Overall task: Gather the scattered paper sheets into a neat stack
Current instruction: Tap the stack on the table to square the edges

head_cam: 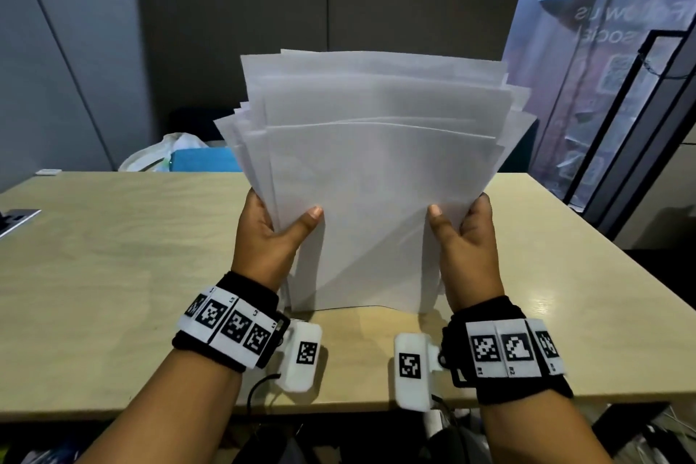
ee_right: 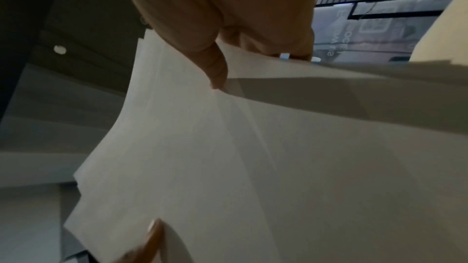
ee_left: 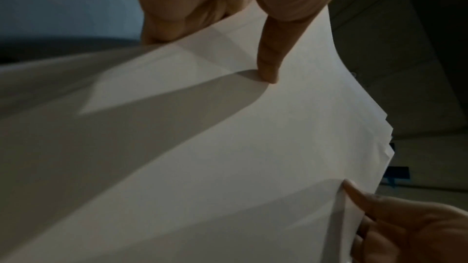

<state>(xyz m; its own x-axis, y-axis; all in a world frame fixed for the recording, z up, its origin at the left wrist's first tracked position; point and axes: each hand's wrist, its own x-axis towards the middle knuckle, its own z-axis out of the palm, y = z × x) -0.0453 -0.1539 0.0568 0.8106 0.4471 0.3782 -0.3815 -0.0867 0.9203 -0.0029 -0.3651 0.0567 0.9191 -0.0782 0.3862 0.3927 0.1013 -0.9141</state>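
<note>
A bundle of several white paper sheets (head_cam: 376, 177) stands upright on its lower edge on the wooden table (head_cam: 113, 256), tops fanned out and uneven. My left hand (head_cam: 267, 234) grips the bundle's left side, thumb on the front, fingers behind. My right hand (head_cam: 467, 237) grips the right side the same way. In the left wrist view the sheets (ee_left: 228, 157) fill the frame under my left hand (ee_left: 253, 27), with the right hand (ee_left: 405, 227) at the lower right. In the right wrist view my right hand (ee_right: 228, 37) pinches the sheets (ee_right: 253, 167).
A white plastic bag (head_cam: 165, 153) and a blue object (head_cam: 207, 159) lie behind the table's far edge. A metal item (head_cam: 15, 220) sits at the table's left edge. A black frame and a banner (head_cam: 621, 87) stand to the right.
</note>
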